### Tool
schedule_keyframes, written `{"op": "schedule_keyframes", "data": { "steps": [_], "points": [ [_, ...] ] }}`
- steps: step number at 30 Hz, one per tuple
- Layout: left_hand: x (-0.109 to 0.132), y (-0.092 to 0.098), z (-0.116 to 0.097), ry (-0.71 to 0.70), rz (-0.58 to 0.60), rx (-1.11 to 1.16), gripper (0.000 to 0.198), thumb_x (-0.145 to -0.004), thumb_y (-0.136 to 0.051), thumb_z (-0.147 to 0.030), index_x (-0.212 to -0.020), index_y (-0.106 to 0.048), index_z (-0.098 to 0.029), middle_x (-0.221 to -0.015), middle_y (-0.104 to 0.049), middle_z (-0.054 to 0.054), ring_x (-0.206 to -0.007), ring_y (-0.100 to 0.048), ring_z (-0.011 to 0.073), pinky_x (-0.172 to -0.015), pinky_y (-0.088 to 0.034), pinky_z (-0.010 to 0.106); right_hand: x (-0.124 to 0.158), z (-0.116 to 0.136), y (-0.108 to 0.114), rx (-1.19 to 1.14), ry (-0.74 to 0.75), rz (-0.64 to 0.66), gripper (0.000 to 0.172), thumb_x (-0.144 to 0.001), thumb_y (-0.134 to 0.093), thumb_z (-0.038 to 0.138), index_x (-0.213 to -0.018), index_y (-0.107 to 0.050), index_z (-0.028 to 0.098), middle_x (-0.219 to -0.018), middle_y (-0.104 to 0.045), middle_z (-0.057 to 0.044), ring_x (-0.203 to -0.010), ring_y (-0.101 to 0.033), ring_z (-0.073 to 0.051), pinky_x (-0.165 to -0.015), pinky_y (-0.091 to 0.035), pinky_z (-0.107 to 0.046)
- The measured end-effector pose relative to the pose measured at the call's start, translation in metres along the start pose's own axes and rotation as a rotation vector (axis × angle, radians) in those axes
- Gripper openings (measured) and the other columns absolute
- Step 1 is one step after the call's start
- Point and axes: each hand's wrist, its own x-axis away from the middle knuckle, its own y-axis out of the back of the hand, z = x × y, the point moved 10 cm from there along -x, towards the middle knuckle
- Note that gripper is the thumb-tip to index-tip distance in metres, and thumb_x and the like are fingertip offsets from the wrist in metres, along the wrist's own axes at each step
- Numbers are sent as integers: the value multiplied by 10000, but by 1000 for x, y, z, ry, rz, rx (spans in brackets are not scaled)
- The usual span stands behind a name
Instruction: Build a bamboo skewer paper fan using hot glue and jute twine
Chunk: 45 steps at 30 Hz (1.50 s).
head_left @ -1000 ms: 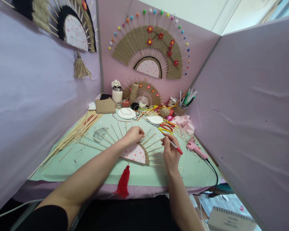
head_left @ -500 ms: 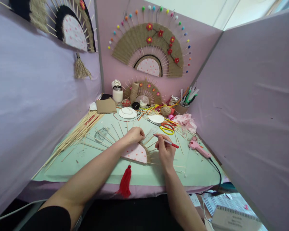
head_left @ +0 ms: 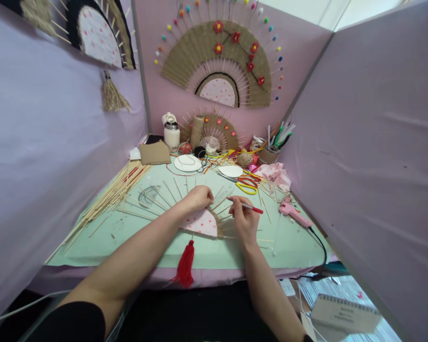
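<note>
My right hand [head_left: 245,219] grips a red-ended pen [head_left: 251,207], its tip pointing left over the thin sticks. My left hand [head_left: 200,197] is closed, fingertips pinched at the near end of what looks like a clear ruler [head_left: 220,194], faint against the mat. Below both hands lies a half-made fan: a pink-dotted white half-round [head_left: 204,223] with a twine-wrapped rim and thin wooden sticks spreading out from it. My left wrist and forearm cover part of the fan. A red tassel [head_left: 186,265] hangs from its lower edge over the table's front.
A pink glue gun [head_left: 294,213] lies right, its cord running off the edge. Scissors [head_left: 248,184], white ovals [head_left: 188,163], cardboard [head_left: 155,153] and a jar [head_left: 171,136] stand behind. Long sticks [head_left: 103,204] lie left. Finished fans [head_left: 260,97] hang on the walls.
The view has shifted slightly, so the scene sits a little higher. Both hands keep nearly the same place over the fan, the pen still in my right hand.
</note>
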Motion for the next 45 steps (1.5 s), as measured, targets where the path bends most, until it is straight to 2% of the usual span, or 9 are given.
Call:
{"op": "schedule_keyframes", "data": {
  "steps": [7, 14, 21, 30, 45],
  "points": [
    [-1, -1, -2, -14, 4, -41, 183, -712, -630, -176, -863, -730, -153, -785, -721, 56, -753, -647, 162, -710, -447, 221, -4, -3, 2, 71, -40, 24, 358, -873, -490, 458, -872, -663, 145, -602, -578, 3, -537, -511, -124, -539, -400, -239],
    [-3, -5, 0, -25, 12, -64, 175, -714, -622, -184, -842, -733, -144, -784, -722, 67, -736, -649, 168, -684, -443, 225, -19, -19, -12, 198, -149, 209, 322, -833, -497, 411, -787, -681, 150, -644, -633, -27, -584, -534, -151, -577, -387, -252],
    [-4, -5, 0, -21, 8, -101, 190, -712, -625, -195, -856, -740, -150, -842, -728, 83, -826, -646, 183, -739, -442, 229, -20, -34, -24, 281, -194, 291, 249, -804, -496, 352, -774, -669, 176, -645, -659, -21, -599, -590, -160, -584, -414, -248],
    [-1, -3, -3, -30, 16, -93, 174, -717, -608, -179, -825, -742, -151, -809, -728, 76, -785, -651, 177, -693, -440, 231, -18, -41, -30, 339, -198, 339, 293, -800, -460, 331, -796, -708, 176, -653, -695, -28, -582, -614, -165, -569, -423, -248],
    [-1, -2, 0, -19, -11, -96, 169, -712, -632, -195, -833, -744, -160, -857, -731, 85, -841, -654, 187, -738, -450, 233, -16, -42, -32, 347, -196, 353, 299, -819, -447, 352, -750, -685, 186, -648, -691, -30, -611, -617, -187, -575, -415, -260]
  ]
}}
